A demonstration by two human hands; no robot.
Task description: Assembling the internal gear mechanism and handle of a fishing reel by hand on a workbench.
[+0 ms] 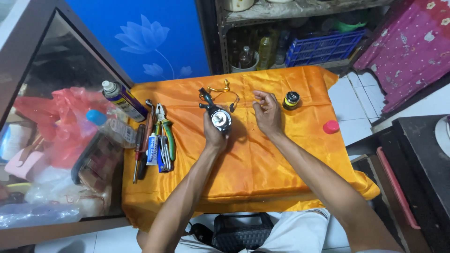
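Centrally, left hand (214,133) clasps black fishing reel (218,116), raised just above orange-draped worktop (262,173). Right hand (267,112) hovers beside reel, fingers loosely curled, holding nothing. Black spool (291,100) right of it; pliers (165,129), spray can (123,100) well left.

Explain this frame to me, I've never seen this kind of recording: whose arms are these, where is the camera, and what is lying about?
There is one picture, taken by a camera on a person's head, looking down at their own bare arms over a small table under an orange cloth. The left hand grips a fishing reel body, lifted above the cloth. The right hand is empty, its fingers loosely curled beside the reel. A black and yellow spool and a gold handle lie on the cloth. At the cloth's left edge are a spray can, green-handled pliers, a screwdriver and a small tube. A pink cap sits at the right edge.
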